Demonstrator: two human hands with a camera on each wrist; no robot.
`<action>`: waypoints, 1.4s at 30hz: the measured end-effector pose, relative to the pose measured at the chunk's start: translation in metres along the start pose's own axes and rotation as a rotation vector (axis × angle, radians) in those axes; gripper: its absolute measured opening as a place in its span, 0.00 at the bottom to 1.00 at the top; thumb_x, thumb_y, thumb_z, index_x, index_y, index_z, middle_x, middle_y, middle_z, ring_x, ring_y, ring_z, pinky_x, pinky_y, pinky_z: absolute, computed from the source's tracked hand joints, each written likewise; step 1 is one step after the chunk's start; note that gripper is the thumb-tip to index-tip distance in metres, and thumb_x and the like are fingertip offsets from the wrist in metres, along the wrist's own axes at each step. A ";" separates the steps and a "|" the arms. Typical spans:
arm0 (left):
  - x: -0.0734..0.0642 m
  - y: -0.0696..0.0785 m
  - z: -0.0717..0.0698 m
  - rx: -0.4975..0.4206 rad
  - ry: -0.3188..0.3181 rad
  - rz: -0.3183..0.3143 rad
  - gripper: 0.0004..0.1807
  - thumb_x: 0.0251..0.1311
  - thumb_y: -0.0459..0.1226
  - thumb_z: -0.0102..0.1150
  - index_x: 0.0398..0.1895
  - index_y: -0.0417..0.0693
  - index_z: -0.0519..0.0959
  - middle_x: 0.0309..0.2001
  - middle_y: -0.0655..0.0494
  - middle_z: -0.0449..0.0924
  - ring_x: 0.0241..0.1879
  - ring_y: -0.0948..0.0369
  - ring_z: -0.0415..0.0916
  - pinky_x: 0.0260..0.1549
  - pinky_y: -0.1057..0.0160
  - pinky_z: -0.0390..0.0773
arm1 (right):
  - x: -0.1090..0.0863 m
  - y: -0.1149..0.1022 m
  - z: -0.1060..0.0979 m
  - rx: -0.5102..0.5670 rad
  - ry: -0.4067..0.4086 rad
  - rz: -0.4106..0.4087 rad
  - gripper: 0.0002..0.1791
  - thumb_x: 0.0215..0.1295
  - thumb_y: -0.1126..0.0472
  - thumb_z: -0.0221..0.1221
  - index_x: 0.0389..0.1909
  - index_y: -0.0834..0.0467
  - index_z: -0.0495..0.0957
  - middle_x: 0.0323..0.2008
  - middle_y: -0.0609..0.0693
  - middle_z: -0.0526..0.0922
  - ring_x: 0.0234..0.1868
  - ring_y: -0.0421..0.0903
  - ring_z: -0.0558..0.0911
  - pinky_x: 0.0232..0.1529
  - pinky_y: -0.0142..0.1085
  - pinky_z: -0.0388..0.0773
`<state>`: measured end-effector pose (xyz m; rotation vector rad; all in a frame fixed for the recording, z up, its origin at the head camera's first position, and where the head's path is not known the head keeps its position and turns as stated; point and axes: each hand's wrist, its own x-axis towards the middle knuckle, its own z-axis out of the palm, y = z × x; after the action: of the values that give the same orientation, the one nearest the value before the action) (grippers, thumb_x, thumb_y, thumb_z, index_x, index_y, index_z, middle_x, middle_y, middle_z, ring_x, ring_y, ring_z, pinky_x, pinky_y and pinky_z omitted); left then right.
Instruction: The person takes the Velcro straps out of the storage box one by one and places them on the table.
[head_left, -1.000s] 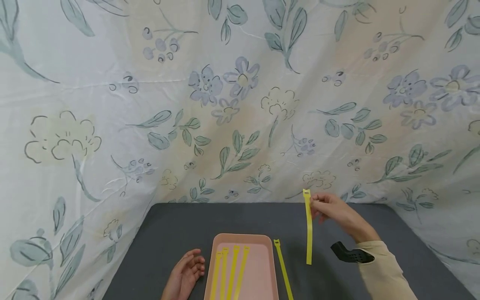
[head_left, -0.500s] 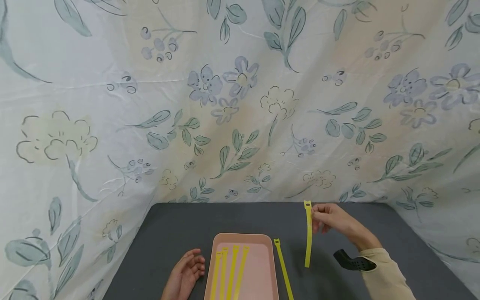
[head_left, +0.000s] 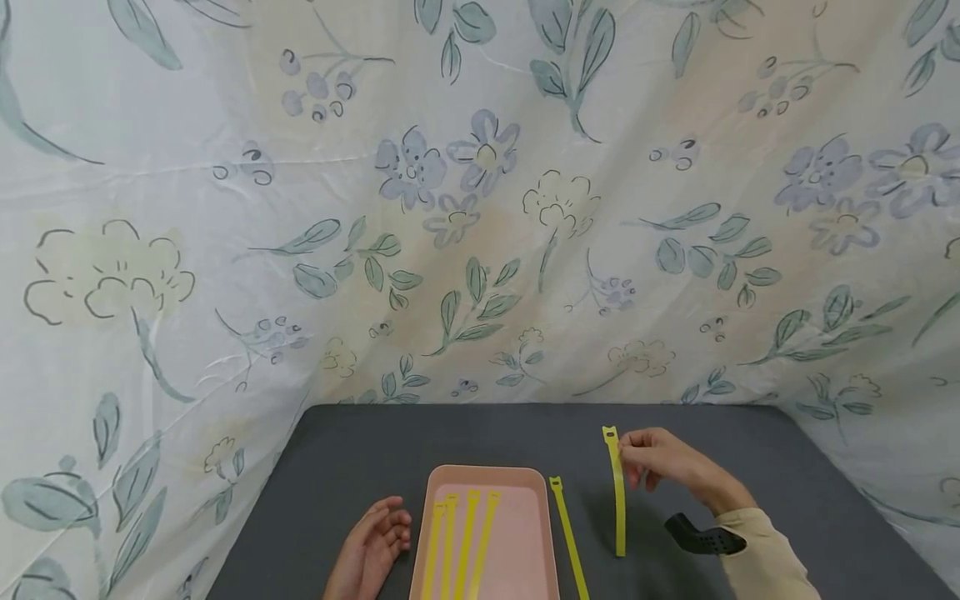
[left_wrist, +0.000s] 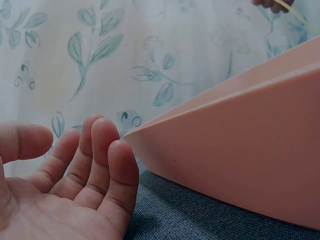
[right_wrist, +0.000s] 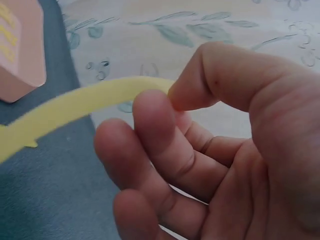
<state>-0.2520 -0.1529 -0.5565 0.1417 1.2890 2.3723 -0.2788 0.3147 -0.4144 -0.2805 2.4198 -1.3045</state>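
Observation:
My right hand [head_left: 663,462] pinches a yellow cable tie strap [head_left: 619,508] between thumb and index finger, just below its slotted head. The strap hangs down over the dark table, right of a second yellow strap [head_left: 568,537] lying beside the tray. In the right wrist view the held strap [right_wrist: 90,102] curves away from the fingertips. My left hand [head_left: 371,546] rests on the table left of the pink tray [head_left: 525,533], palm turned up and fingers loosely bent. In the left wrist view its fingertips [left_wrist: 122,162] are close to the tray's wall, holding nothing.
Several yellow straps [head_left: 465,542] lie side by side in the left half of the tray. A black band [head_left: 705,535] is around the right wrist over a beige sleeve [head_left: 772,558]. Behind the dark table [head_left: 360,450] hangs a floral cloth [head_left: 480,250].
My right hand has moved down with the strap, bringing it closer to the table. The left hand, tray and lying straps have stayed in place.

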 end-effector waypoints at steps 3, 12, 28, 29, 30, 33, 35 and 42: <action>0.000 0.001 0.000 -0.001 -0.003 0.002 0.14 0.82 0.46 0.33 0.56 0.62 0.72 0.43 0.65 0.79 0.40 0.66 0.75 0.48 0.66 0.76 | 0.005 0.005 0.005 -0.007 -0.004 0.031 0.18 0.77 0.55 0.50 0.27 0.59 0.73 0.23 0.49 0.79 0.28 0.49 0.79 0.30 0.43 0.79; 0.000 0.000 0.000 -0.021 0.008 -0.011 0.14 0.82 0.46 0.34 0.56 0.61 0.72 0.43 0.65 0.79 0.40 0.66 0.75 0.49 0.66 0.76 | 0.025 0.031 0.015 0.020 0.020 0.101 0.20 0.77 0.53 0.48 0.23 0.55 0.72 0.21 0.47 0.76 0.26 0.44 0.77 0.26 0.39 0.75; -0.002 -0.002 -0.003 -0.028 -0.031 -0.008 0.14 0.83 0.45 0.32 0.57 0.61 0.71 0.44 0.65 0.79 0.41 0.66 0.76 0.49 0.66 0.76 | 0.060 0.071 0.021 -0.055 0.121 0.145 0.17 0.71 0.54 0.53 0.26 0.59 0.79 0.24 0.49 0.78 0.26 0.44 0.74 0.24 0.38 0.72; -0.002 -0.002 -0.003 -0.028 -0.033 -0.009 0.14 0.83 0.45 0.32 0.57 0.61 0.71 0.44 0.65 0.79 0.41 0.66 0.76 0.49 0.66 0.76 | 0.062 0.073 0.022 -0.061 0.131 0.150 0.16 0.71 0.55 0.54 0.26 0.59 0.80 0.24 0.49 0.78 0.25 0.44 0.74 0.24 0.37 0.71; -0.002 -0.002 -0.003 -0.024 -0.034 -0.009 0.14 0.83 0.45 0.32 0.57 0.61 0.71 0.44 0.65 0.79 0.41 0.66 0.76 0.49 0.66 0.76 | 0.063 0.074 0.023 -0.067 0.145 0.156 0.16 0.71 0.55 0.54 0.27 0.59 0.80 0.25 0.49 0.78 0.25 0.44 0.73 0.24 0.37 0.71; -0.001 -0.002 -0.003 -0.019 -0.035 -0.012 0.15 0.83 0.45 0.31 0.56 0.62 0.71 0.44 0.65 0.79 0.41 0.67 0.76 0.49 0.66 0.76 | 0.068 0.078 0.026 -0.078 0.182 0.172 0.14 0.70 0.56 0.54 0.28 0.59 0.80 0.24 0.48 0.77 0.23 0.43 0.70 0.23 0.35 0.69; -0.001 -0.001 -0.002 -0.021 -0.031 -0.017 0.15 0.83 0.45 0.32 0.56 0.62 0.71 0.44 0.65 0.79 0.41 0.67 0.76 0.49 0.66 0.76 | 0.071 0.078 0.028 -0.082 0.204 0.166 0.14 0.70 0.57 0.54 0.27 0.60 0.80 0.22 0.48 0.74 0.21 0.42 0.66 0.22 0.35 0.67; 0.000 0.001 -0.002 -0.016 -0.020 -0.018 0.14 0.83 0.45 0.32 0.56 0.62 0.71 0.44 0.65 0.78 0.41 0.66 0.75 0.49 0.66 0.76 | 0.078 0.075 0.034 -0.164 0.279 0.165 0.16 0.69 0.58 0.58 0.22 0.59 0.79 0.17 0.46 0.72 0.16 0.40 0.60 0.20 0.33 0.62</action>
<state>-0.2533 -0.1547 -0.5564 0.1487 1.2565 2.3598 -0.3350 0.3036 -0.5122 0.0641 2.7203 -1.1389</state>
